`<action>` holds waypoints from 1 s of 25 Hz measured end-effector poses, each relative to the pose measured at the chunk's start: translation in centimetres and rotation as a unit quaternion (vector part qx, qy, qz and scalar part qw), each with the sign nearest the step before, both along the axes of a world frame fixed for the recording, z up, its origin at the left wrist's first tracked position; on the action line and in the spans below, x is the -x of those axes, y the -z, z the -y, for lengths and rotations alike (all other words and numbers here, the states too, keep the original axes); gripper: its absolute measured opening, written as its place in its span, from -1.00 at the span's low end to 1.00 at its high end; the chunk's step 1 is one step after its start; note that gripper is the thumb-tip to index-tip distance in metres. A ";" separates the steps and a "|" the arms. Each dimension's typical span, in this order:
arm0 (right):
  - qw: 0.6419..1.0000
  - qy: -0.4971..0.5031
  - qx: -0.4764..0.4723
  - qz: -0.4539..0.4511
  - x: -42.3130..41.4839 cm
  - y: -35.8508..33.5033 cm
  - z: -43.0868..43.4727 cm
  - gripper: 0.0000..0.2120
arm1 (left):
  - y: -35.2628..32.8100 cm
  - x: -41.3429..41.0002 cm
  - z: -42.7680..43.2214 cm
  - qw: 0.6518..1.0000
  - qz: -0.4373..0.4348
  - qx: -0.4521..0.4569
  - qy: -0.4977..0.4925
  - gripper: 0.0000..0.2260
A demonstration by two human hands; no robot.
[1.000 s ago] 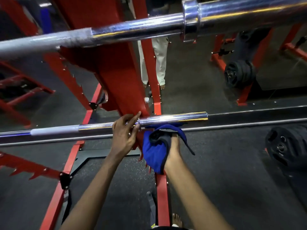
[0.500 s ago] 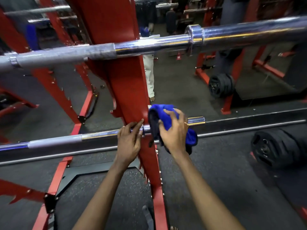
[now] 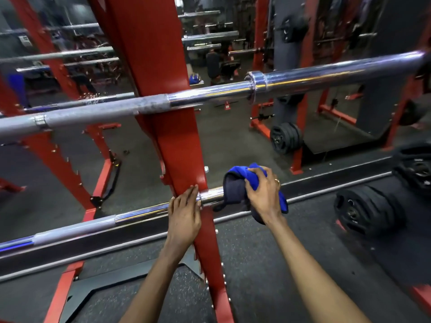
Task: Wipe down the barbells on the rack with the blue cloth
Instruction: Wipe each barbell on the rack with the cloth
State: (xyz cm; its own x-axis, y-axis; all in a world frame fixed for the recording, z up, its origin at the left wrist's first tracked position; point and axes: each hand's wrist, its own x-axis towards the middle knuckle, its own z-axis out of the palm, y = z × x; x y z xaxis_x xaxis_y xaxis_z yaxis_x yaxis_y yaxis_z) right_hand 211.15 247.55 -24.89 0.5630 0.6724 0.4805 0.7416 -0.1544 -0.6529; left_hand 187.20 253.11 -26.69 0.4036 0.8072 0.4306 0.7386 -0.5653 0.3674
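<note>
So the right hand (image 3: 263,194) has its fingers curled around the bunched-up blue cloth (image 3: 247,176), squeezing it over the right end of the lower barbell (image 3: 140,212), just right of the red rack upright (image 3: 163,89). The left hand (image 3: 184,213) lies flat on that same bar with its fingers straight, right up against the upright, not gripping anything. The upper barbell (image 3: 210,94) sits higher on the rack, untouched. A stack of black weight plates (image 3: 363,210) lies on the floor off to the right.

We see glossy chrome on the bar (image 3: 144,212), soft blue cloth (image 3: 253,176), and red painted metal rack (image 3: 163,89).
</note>
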 end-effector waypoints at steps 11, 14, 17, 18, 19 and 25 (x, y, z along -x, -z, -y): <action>0.964 0.029 -0.214 -0.156 -2.1 -11.9 5.4 -0.72 | -19.6 -7.4 2.0 0.942 0.082 -0.232 0.229 -0.49; 0.952 0.065 -0.272 -0.121 -3.4 -17.3 6.4 -0.71 | -24.5 -9.7 0.2 0.940 0.028 -0.270 0.208 -0.48; 0.940 0.078 -0.327 -0.051 -4.6 -22.2 6.6 -0.71 | -27.2 -12.5 -1.1 0.945 -0.058 -0.271 0.173 -0.49; 0.937 0.087 -0.337 -0.030 -5.0 -23.8 6.6 -0.72 | -27.8 -13.3 -1.1 0.945 -0.090 -0.270 0.161 -0.49; 0.937 0.099 -0.336 -0.009 -5.6 -25.2 6.3 -0.73 | -28.2 -13.9 -1.0 0.943 -0.117 -0.270 0.153 -0.49; 0.969 0.134 -0.201 0.052 -9.6 -26.8 3.9 -0.75 | -28.6 -14.5 -1.4 0.932 -0.139 -0.304 0.142 -0.50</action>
State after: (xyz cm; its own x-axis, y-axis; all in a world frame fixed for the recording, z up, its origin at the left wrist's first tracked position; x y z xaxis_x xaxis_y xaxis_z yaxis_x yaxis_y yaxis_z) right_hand 220.77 243.69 1.95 0.6263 0.2552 0.7366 0.7748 -0.1000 -0.6242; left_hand 201.68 254.51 1.87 0.7278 0.2920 0.6205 0.5458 -0.7944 -0.2664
